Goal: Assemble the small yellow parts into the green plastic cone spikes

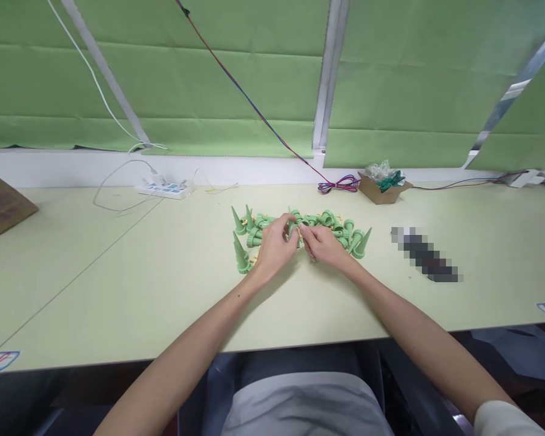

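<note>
My left hand [276, 243] is closed around a green plastic spike [290, 229], partly hidden by the fingers. Close against it, my right hand [323, 243] pinches with thumb and forefinger; a small yellowish piece [300, 236] shows between the two hands, mostly covered. Around and behind both hands lies a pile of green plastic spikes [327, 218] with ribbed caps, mixed with small yellow pieces. On the left, a few spikes [240, 248] stand on their caps, points up. Another green spike [363, 243] leans at the right end of the pile.
A small cardboard box [382, 192] with clear and green contents stands at the back, beside a coiled red-blue cable [340, 184]. A white power strip [164, 189] lies back left, near a brown object [3, 206]. A blurred dark item [427, 254] lies right.
</note>
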A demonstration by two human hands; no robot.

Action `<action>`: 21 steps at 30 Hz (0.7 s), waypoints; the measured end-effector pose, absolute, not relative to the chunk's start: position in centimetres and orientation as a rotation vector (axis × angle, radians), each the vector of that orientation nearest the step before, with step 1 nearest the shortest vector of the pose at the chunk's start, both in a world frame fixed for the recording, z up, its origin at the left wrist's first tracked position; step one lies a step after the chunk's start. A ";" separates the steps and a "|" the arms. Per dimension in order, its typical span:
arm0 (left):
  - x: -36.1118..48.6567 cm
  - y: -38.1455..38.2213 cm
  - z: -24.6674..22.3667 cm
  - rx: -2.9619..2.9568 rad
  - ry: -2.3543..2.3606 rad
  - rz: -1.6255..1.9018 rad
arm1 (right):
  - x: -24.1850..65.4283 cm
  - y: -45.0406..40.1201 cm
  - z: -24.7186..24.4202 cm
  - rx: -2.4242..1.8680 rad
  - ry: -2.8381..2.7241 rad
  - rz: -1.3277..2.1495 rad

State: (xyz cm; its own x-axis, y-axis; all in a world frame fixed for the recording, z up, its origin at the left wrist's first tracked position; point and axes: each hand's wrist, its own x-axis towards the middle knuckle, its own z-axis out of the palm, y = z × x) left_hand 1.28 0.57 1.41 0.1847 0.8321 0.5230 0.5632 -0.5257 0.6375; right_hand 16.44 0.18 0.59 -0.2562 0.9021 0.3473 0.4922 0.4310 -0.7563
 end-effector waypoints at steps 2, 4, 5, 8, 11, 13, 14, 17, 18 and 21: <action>1.3 0.5 1.5 2.166 1.321 1.255 | 16.4 0.2 0.5 -1.183 -1.873 0.678; 1.3 0.5 1.5 2.167 1.322 1.250 | 16.4 0.2 0.5 -1.169 -1.859 0.677; 1.2 0.5 1.6 2.165 1.327 1.247 | 16.4 0.2 0.5 -1.165 -1.857 0.667; 1.2 0.6 1.6 2.160 1.344 1.246 | 16.4 0.2 0.4 -1.168 -1.871 0.633; 1.2 0.6 1.5 2.162 1.354 1.249 | 16.4 0.2 0.4 -1.163 -1.899 0.623; 1.2 0.6 1.5 2.171 1.346 1.248 | 16.4 0.2 0.5 -1.153 -1.916 0.631; 1.3 0.5 1.5 2.178 1.339 1.249 | 16.5 0.2 0.5 -1.149 -1.923 0.639; 1.3 0.5 1.5 2.195 1.318 1.246 | 16.4 0.2 0.6 -1.174 -1.922 0.663; 1.3 0.5 1.5 2.199 1.314 1.244 | 16.4 0.2 0.6 -1.190 -1.914 0.669; 1.3 0.6 1.4 2.205 1.314 1.249 | 16.4 0.2 0.5 -1.204 -1.895 0.681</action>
